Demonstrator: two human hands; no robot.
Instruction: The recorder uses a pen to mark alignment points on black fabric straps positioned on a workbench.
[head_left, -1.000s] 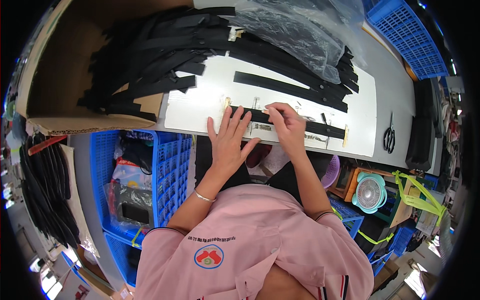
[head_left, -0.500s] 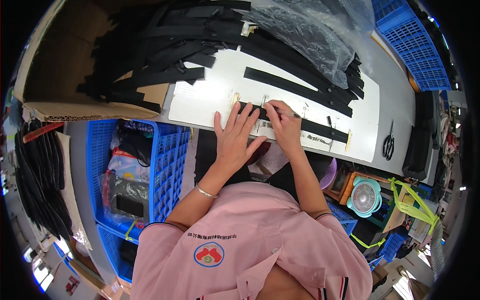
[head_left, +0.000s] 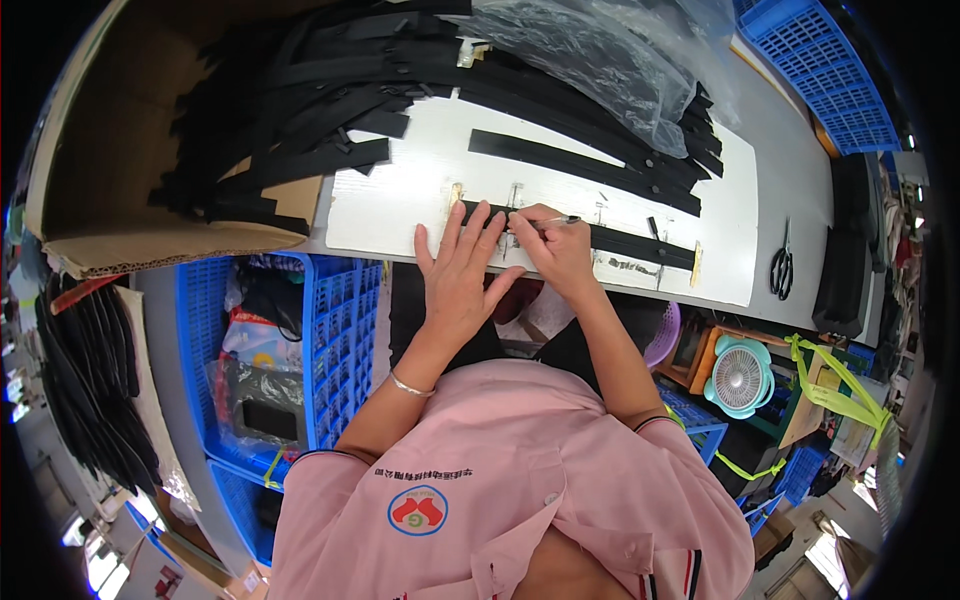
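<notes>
My left hand (head_left: 462, 270) lies flat with its fingers spread, the fingertips resting on the left end of a black fabric strip (head_left: 635, 245). This strip lies lengthwise near the front edge of a white board (head_left: 385, 220), between two bits of yellowish tape. Close beside it, my right hand (head_left: 560, 255) is closed around a slim pen (head_left: 572, 219), held low over the strip by the left fingertips. The pen's tip is hidden by the fingers. Dark marks show on the board around the strip. A second black strip (head_left: 570, 165) lies farther back.
Many black strips (head_left: 290, 110) spill from a cardboard box (head_left: 180, 228) at the left. Clear plastic sheeting (head_left: 600, 70) covers others at the back. Black scissors (head_left: 781, 270) lie right of the board. A blue crate (head_left: 312, 350) stands below left, a turquoise fan (head_left: 740, 378) below right.
The right hand has shifted slightly left along the strip, closer to the left fingertips. My left hand stays flat on the strip. The whole view has turned a little.
</notes>
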